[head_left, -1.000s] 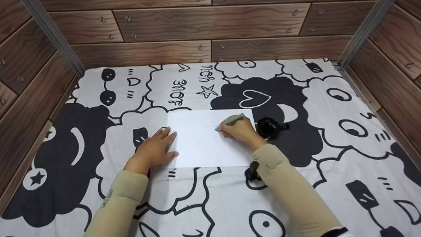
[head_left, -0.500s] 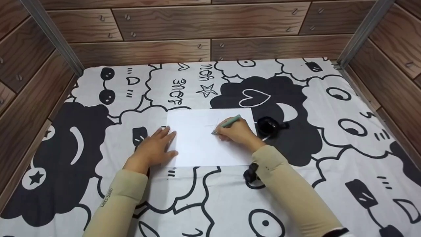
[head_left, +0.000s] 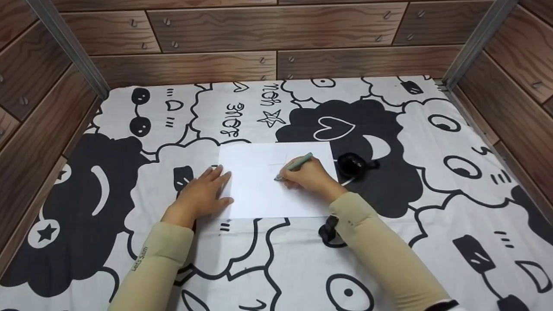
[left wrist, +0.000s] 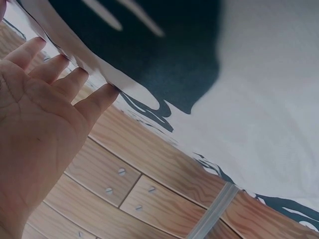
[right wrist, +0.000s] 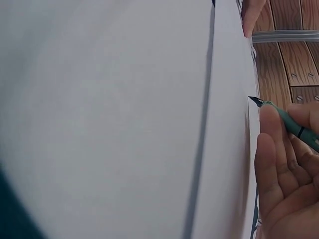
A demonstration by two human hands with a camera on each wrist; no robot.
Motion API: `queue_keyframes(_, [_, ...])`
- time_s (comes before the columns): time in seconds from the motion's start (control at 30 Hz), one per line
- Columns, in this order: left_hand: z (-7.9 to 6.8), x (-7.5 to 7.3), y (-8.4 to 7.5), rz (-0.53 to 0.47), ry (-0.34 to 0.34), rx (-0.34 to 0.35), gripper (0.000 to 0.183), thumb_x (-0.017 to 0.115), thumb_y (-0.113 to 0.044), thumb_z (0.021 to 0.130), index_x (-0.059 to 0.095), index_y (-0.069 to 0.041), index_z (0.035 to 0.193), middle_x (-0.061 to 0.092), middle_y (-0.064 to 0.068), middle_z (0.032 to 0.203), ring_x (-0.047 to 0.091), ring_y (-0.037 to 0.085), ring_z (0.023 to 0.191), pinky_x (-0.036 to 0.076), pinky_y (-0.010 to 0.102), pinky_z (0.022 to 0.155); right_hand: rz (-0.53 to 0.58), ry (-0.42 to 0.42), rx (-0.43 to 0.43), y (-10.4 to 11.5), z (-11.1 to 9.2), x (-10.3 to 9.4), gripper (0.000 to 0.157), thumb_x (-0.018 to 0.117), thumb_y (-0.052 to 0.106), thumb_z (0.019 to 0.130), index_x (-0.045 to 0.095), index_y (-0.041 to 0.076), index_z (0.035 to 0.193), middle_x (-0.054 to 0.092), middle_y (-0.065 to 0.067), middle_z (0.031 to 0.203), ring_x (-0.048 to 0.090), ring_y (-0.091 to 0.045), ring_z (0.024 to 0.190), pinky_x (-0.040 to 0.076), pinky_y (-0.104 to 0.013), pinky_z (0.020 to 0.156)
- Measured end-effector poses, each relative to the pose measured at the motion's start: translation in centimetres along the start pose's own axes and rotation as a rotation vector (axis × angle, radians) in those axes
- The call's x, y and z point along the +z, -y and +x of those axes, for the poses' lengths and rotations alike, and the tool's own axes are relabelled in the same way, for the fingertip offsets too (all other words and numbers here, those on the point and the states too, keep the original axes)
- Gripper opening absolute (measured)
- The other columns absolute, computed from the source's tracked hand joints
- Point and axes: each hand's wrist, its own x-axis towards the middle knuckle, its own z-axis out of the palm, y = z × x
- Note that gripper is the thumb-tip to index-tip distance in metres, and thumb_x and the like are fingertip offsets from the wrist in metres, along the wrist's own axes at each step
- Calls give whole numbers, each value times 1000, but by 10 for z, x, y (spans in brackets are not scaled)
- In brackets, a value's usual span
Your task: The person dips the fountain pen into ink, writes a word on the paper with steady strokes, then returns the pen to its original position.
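A white sheet of paper (head_left: 255,190) lies flat on the patterned cloth, with faint thin crossing lines near its upper right. My right hand (head_left: 304,177) pinches a green fountain pen (head_left: 300,160) between thumb and fingers. In the right wrist view the pen's dark nib (right wrist: 255,101) points at the paper; in the head view it meets the sheet right of centre. My left hand (head_left: 203,192) rests with spread fingers on the paper's left edge. Its palm and outstretched fingers (left wrist: 102,99) show in the left wrist view.
A glossy black round object (head_left: 352,165) sits just right of the paper, beside my right wrist; its kind is unclear. The black-and-white cloth (head_left: 242,246) covers the surface. Wood-plank-patterned walls (head_left: 276,34) and grey corner posts (head_left: 481,41) enclose it.
My right hand has slid slightly left and towards me, carrying the pen tip down across the paper. The left hand holds its place.
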Motion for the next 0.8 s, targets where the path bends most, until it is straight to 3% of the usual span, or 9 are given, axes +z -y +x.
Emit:
queue_keyframes(0.43, [0,-1,-1,10,0,2,69,61,-41,91,36,-11,148,25,13,154,17,35,141,21,60,107,19,65,-30,2,-2,4,10,70,21,85,74,12,84,70,-1,69,67,-10,59,46,-19,48])
queue_keyframes(0.8, [0,0,0,10,-2,3,69,61,-41,91,36,-11,148,25,14,154,17,36,141,21,61,107,53,52,-33,3,-3,4,10,70,20,85,73,10,85,69,-2,68,66,-11,59,48,-19,50])
